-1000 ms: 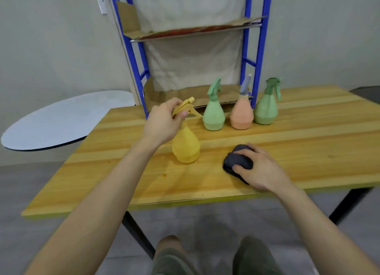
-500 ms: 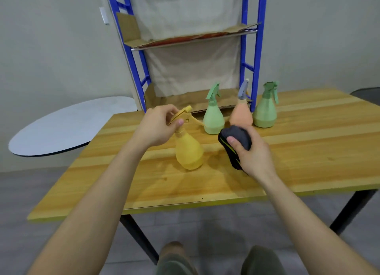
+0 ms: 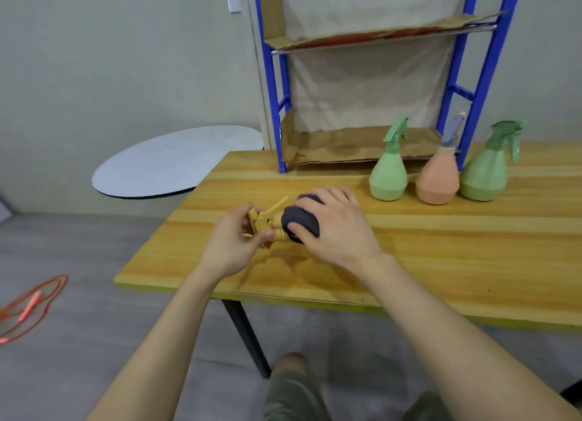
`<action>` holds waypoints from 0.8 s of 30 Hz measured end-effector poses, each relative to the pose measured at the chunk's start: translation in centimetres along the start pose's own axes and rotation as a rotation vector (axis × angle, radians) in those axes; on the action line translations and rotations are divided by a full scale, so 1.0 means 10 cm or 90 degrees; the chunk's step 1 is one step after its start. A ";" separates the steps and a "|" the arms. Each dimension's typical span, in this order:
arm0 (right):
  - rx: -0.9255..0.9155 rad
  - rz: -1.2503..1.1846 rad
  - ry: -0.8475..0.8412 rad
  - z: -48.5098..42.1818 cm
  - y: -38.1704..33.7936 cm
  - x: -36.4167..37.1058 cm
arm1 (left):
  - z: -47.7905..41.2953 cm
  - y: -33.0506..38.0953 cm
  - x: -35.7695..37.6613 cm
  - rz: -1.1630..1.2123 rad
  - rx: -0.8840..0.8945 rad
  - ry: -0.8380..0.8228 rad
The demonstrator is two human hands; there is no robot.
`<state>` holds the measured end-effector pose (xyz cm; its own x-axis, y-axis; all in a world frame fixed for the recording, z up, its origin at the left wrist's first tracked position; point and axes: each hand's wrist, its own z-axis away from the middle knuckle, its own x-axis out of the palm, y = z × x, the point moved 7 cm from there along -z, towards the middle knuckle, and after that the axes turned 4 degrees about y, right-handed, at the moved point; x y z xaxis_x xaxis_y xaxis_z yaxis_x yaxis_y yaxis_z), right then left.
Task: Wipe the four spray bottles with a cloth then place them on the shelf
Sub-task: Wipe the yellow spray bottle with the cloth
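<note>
My left hand grips the spray head of the yellow spray bottle, which is tipped on its side above the wooden table. My right hand holds the dark grey cloth wrapped over the bottle's body, hiding most of it. A light green spray bottle, an orange spray bottle and a darker green spray bottle stand upright in a row at the back right. Behind them rises the blue shelf, with cardboard on both levels.
A round white tabletop sits to the left, beyond the wooden table. An orange cable lies on the grey floor at the left. My knees show below the table's front edge.
The yellow bottle has been lifted and tipped from upright onto its side. My right hand has brought the cloth from beside it onto its body. The view has shifted left.
</note>
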<state>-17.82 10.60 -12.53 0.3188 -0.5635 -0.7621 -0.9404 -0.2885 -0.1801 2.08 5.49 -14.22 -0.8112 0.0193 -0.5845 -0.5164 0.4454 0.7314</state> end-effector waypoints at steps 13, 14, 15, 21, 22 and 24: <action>0.151 -0.104 0.003 0.09 0.46 -0.08 | 0.03 0.08 0.09 0.039 0.026 0.046; 0.181 -0.100 0.001 0.07 0.50 -0.12 | 0.03 0.11 0.11 0.041 0.025 0.054; 0.169 -0.066 -0.007 0.04 0.44 -0.14 | 0.03 0.15 0.15 0.040 0.026 0.058; 0.058 -0.050 -0.040 0.13 0.34 -0.10 | 0.03 0.16 0.23 0.042 0.007 0.033; 0.124 -0.078 -0.029 0.12 0.50 -0.14 | 0.03 0.14 0.23 0.046 -0.003 0.032; 0.173 -0.081 -0.022 0.09 0.58 -0.20 | 0.01 0.17 0.25 0.038 -0.009 0.039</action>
<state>-24.01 10.76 -12.65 0.4366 -0.5075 -0.7428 -0.8918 -0.1354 -0.4316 -0.77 6.43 -14.50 -0.8558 -0.0091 -0.5172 -0.4696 0.4329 0.7695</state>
